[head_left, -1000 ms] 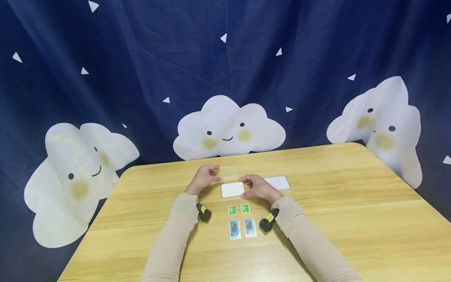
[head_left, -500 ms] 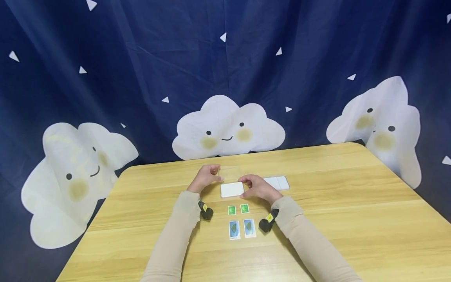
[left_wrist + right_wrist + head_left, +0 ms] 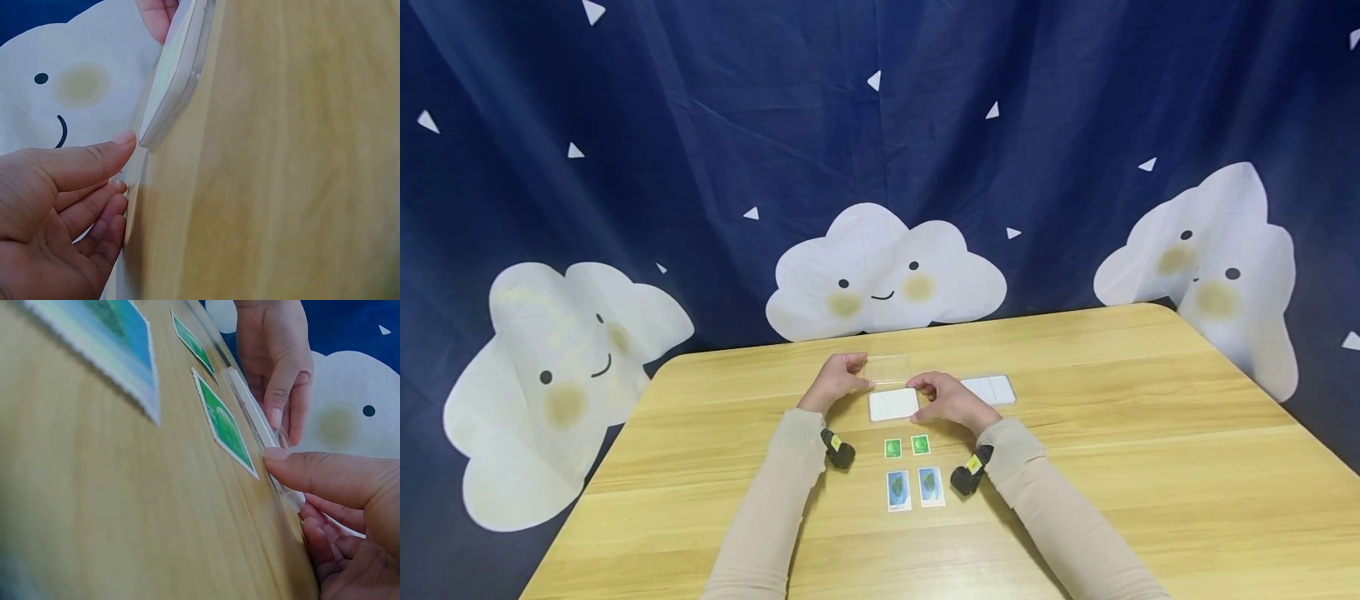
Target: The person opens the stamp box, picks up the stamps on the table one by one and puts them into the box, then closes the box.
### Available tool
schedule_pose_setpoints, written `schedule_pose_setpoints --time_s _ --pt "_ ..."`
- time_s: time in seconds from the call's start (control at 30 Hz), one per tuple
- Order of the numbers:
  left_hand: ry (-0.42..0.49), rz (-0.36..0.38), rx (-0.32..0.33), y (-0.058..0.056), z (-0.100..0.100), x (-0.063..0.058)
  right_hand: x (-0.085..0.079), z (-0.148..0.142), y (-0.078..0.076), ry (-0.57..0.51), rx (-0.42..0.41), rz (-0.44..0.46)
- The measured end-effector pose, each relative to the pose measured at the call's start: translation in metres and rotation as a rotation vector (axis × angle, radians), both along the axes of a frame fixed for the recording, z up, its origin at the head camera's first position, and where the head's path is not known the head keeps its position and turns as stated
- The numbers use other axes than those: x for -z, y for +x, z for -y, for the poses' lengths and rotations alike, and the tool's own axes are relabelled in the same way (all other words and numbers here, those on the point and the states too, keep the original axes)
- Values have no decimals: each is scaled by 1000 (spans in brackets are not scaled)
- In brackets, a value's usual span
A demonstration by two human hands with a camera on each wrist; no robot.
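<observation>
The hands are working apart: the left hand [image 3: 837, 381] is pinching the left edge of the clear cover [image 3: 887, 370]; the right hand [image 3: 953, 398] is pinching the right edge of the white case [image 3: 894, 404]. The case is lying between the hands, on the person's side of the cover, at the worktop [image 3: 715, 475]. Both long axes are running left to right. From here, I cannot tell whether cover and case are joining at a hinge.

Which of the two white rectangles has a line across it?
The rectangle farther right, beyond the right hand; the left rectangle, gripped by that hand, looks plain.
</observation>
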State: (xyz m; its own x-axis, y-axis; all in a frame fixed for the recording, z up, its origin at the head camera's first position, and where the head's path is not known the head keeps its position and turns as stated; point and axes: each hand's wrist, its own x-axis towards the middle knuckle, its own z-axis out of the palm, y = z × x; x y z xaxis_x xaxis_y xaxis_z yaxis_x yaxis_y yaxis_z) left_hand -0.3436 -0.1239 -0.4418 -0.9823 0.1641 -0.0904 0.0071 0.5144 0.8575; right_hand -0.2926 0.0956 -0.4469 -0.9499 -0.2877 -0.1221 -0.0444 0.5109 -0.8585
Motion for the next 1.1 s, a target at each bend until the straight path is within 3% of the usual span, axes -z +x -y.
schedule_pose_setpoints --time_s 0.33,0.73,1.1 --pt "-3 -11 0 -2 -1 3 0 1 1 -5 10 11" --pt "-20 4 -27 0 -1 0 1 2 0 -12 14 10" --pt "19 16 -31 4 1 -6 -2 -2 1 -22 -12 20"
